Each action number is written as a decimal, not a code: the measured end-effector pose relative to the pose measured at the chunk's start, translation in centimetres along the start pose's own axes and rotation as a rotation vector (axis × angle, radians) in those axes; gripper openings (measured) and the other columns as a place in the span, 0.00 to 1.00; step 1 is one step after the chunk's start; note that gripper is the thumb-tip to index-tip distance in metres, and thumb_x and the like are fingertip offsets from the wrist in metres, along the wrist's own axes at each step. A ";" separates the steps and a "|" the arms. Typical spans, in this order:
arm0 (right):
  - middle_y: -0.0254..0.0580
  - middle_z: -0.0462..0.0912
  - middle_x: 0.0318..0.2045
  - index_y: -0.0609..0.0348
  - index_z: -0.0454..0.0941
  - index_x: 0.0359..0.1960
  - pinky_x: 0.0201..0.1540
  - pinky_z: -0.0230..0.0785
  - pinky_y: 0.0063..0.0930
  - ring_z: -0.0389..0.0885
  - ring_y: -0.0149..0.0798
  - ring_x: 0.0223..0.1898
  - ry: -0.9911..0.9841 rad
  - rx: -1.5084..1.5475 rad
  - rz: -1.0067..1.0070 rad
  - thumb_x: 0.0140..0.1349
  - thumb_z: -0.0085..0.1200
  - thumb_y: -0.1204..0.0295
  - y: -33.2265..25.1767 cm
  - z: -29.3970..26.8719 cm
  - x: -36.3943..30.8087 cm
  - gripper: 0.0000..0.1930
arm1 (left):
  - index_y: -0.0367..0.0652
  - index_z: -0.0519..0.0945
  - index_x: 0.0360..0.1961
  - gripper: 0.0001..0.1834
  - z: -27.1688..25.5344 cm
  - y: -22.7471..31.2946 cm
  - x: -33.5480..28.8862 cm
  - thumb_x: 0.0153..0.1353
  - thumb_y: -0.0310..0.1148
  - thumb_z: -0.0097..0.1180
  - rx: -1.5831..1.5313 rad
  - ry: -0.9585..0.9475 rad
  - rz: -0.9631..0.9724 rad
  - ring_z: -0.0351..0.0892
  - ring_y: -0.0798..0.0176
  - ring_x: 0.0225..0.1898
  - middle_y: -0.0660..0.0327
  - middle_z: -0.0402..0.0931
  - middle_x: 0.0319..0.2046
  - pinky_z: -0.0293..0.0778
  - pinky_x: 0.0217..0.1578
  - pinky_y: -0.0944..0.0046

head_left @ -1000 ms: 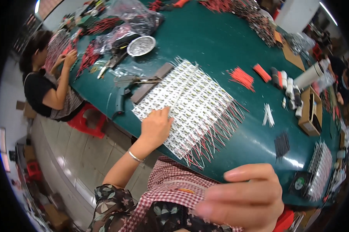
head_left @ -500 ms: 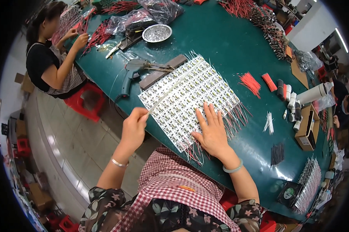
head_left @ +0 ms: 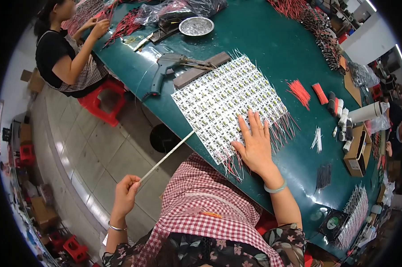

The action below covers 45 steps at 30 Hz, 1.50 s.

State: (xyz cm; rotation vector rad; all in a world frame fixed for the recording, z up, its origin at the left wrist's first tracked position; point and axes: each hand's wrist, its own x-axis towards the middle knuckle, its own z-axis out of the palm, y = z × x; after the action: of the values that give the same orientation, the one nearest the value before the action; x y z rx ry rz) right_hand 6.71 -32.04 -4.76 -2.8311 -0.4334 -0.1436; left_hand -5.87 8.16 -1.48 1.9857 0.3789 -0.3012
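Observation:
A broad panel of small white circuit boards [head_left: 230, 95] lies flat on the green table, with green components in rows. Thin red and white wires [head_left: 283, 129] stick out along its right side and near corner. My right hand [head_left: 256, 147] rests flat on the panel's right part, fingers spread. Out over the floor, left of the table, my left hand [head_left: 128, 191] pinches the end of a long thin whitish strip [head_left: 165, 156]. The strip's far tip is at the panel's near left edge; whether it touches there I cannot tell.
A soldering gun [head_left: 161, 73] and a brown bar [head_left: 201, 73] lie by the panel's far left edge. Beyond sits a metal dish [head_left: 196, 26]. Red tubes [head_left: 299, 94], white pieces [head_left: 316, 140] and a cardboard box [head_left: 357, 153] are rightward. A co-worker [head_left: 69, 49] sits far left.
My left hand has pulled back toward me and left, drawing the strip off the panel, where it lay across the boards. My right hand stays flat on the panel. The view has shifted slightly.

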 end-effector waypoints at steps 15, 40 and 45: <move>0.55 0.52 0.75 0.50 0.59 0.74 0.75 0.35 0.60 0.46 0.56 0.77 -0.015 0.025 0.011 0.66 0.53 0.49 -0.1 -0.1 -0.5 0.38 | 0.33 0.79 0.40 0.05 1.1 -0.6 0.9 0.66 0.24 0.55 -0.013 -0.053 0.057 0.65 0.76 0.25 0.69 0.72 0.23 0.63 0.26 0.71; 0.55 0.54 0.74 0.57 0.57 0.74 0.74 0.40 0.59 0.50 0.54 0.76 0.043 0.074 0.019 0.65 0.54 0.48 0.2 0.3 -0.5 0.41 | 0.34 0.81 0.44 0.07 11.5 7.5 10.1 0.66 0.20 0.55 -0.130 -0.213 0.305 0.68 0.78 0.23 0.68 0.73 0.24 0.66 0.24 0.73; 0.55 0.55 0.74 0.57 0.57 0.74 0.74 0.41 0.59 0.50 0.54 0.76 0.041 0.105 0.018 0.64 0.56 0.49 0.0 0.1 -0.4 0.41 | 0.34 0.83 0.45 0.08 13.3 8.6 10.8 0.65 0.21 0.57 -0.072 -0.149 0.403 0.71 0.76 0.24 0.65 0.78 0.25 0.69 0.25 0.72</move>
State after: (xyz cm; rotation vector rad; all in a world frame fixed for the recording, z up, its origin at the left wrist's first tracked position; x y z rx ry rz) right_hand 6.36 -32.14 -4.94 -2.7230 -0.3949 -0.1701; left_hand 6.88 -5.90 -4.06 1.9031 -0.1059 -0.1738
